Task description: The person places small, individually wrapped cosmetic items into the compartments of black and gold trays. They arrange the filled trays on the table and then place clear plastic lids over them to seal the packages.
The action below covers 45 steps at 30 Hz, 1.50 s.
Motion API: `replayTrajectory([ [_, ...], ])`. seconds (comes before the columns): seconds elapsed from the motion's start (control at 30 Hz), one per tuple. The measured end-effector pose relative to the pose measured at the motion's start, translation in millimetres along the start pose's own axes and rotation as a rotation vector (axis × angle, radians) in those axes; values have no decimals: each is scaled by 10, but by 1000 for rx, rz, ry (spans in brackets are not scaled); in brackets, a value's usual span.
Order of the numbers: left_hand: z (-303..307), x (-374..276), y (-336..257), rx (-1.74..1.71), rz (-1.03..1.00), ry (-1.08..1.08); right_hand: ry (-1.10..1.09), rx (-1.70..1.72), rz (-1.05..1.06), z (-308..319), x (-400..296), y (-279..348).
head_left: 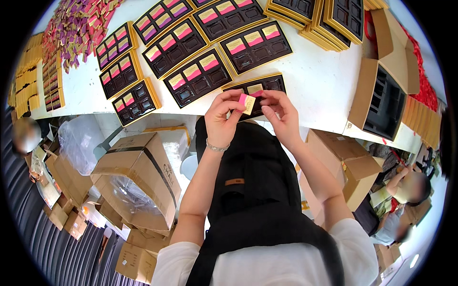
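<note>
My left hand [226, 113] pinches a small pink and gold wrapped Godiva chocolate [247, 103] between thumb and fingers. My right hand [281, 112] is close to its right side, fingers apart and curved, with nothing clearly held. Both hands are over a gold-edged box with a dark moulded tray [275, 83] at the table's near edge; one pink and gold piece [255, 90] shows in its far row, and the hands hide part of it. Just beyond, a box tray [198, 78] holds a row of three pink pieces, as does another tray [256, 47] to its right.
More partly filled boxes [175, 48] cover the white table [315, 82]. A heap of wrapped chocolates [77, 32] lies far left. Stacked boxes with dark trays [332, 25] stand far right, near a carton of black trays [384, 103]. Cartons [139, 178] flank me below; other people are at the sides.
</note>
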<state>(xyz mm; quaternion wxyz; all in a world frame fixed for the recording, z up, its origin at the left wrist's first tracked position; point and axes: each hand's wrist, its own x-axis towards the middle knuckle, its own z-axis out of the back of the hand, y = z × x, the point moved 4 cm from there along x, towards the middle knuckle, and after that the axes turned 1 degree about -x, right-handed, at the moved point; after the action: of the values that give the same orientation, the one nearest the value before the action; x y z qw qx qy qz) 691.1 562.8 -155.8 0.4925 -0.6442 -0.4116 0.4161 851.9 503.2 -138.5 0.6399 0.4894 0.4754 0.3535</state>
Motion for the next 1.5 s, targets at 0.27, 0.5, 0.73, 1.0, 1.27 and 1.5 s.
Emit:
replayTrajectory([
  [0.27,-275,12,-60,743,-294,158,-73,-313,-12,305,152,-35],
  [0.5,-441,-124,199,1299,-358,512,218,-1014,736,173,511,133],
  [0.73,-382,-157,397,1394,-513,391,-36,-1024,456,243,123,-28],
  [1.0,-394,-151,377,1321,-391,361,188,-1116,495,186,35,-434],
  [1.27,-394,-174,380,1290,-396,344,366,-1314,470,360,104,-387],
  [1.5,-382,-163,431,1342,-414,354,281,-1272,523,292,110,-310],
])
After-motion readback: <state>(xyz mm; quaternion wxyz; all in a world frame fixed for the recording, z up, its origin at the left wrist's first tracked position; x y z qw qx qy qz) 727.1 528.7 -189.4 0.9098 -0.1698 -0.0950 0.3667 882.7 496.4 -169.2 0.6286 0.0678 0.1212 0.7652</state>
